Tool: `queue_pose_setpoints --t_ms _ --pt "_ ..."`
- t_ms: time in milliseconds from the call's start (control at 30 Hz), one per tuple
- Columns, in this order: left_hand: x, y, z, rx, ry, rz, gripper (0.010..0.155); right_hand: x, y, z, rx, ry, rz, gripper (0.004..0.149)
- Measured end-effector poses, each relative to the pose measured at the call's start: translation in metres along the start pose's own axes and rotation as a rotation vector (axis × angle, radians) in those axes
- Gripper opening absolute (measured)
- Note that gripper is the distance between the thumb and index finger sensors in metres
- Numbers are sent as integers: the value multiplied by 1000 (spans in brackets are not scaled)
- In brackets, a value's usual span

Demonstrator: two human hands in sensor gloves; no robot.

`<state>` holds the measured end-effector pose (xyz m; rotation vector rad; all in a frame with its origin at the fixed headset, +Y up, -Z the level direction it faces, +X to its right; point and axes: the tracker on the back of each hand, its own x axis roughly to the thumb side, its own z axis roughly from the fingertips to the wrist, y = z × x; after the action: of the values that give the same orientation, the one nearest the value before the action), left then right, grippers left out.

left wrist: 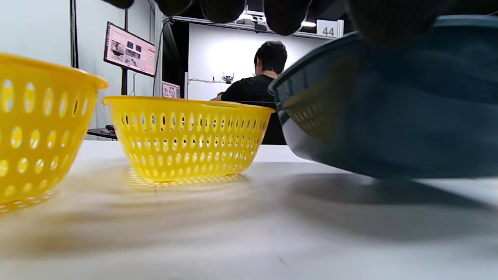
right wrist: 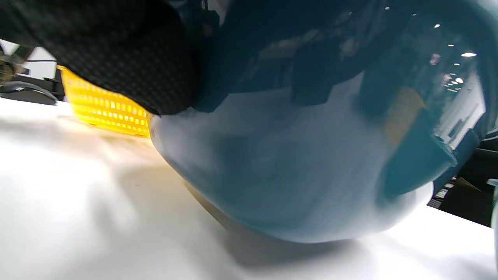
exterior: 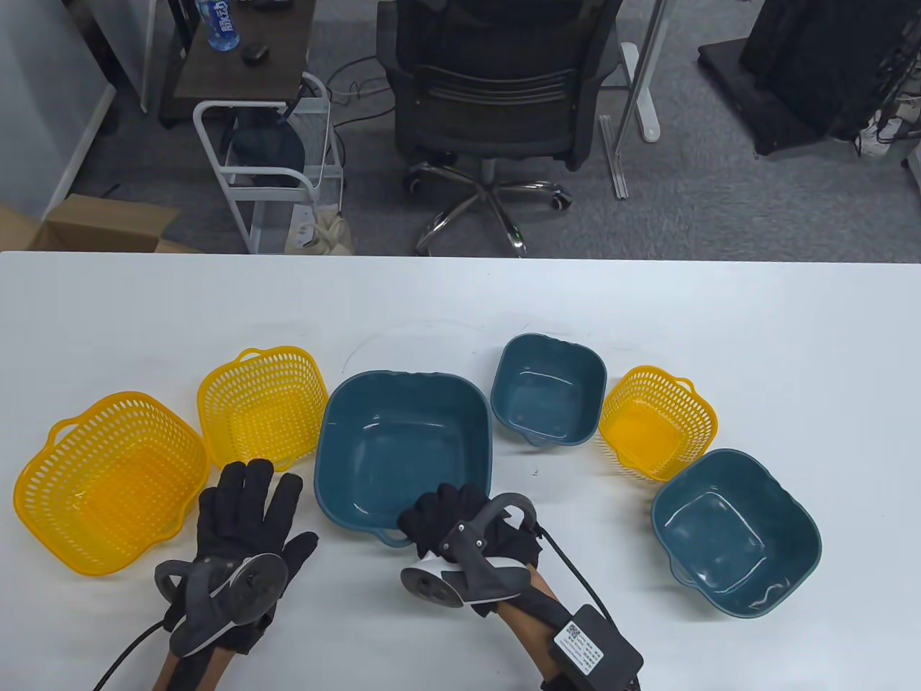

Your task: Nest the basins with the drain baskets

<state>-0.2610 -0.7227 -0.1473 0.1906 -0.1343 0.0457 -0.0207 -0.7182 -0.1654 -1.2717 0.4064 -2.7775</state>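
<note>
Three yellow drain baskets stand on the white table: a large one (exterior: 108,482) at the left, a medium one (exterior: 259,403) beside it, and a small one (exterior: 658,421) at the right. There are three blue basins: a large one (exterior: 403,446) in the middle, a small one (exterior: 550,389) behind it to the right, and a medium one (exterior: 734,533) at the near right. My left hand (exterior: 270,504) lies open with fingers spread, between the large basket and the large basin. My right hand (exterior: 435,515) grips the large basin's near rim by its handle. The large basin (right wrist: 291,155) fills the right wrist view.
The left wrist view shows the large basket (left wrist: 39,128), the medium basket (left wrist: 186,136) and the large basin (left wrist: 389,105) close by. An office chair (exterior: 496,93) and a white cart (exterior: 266,158) stand beyond the table's far edge.
</note>
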Motion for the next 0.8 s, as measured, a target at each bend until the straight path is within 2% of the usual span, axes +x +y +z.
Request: queue_pose_setpoints --t_ms 300,800 --pt "-9 -2 -2 -16 37 4 81 23 8 35 -19 -2 52 43" --pt "-6 -6 -2 -48 34 -19 81 22 11 40 -34 37 37 45"
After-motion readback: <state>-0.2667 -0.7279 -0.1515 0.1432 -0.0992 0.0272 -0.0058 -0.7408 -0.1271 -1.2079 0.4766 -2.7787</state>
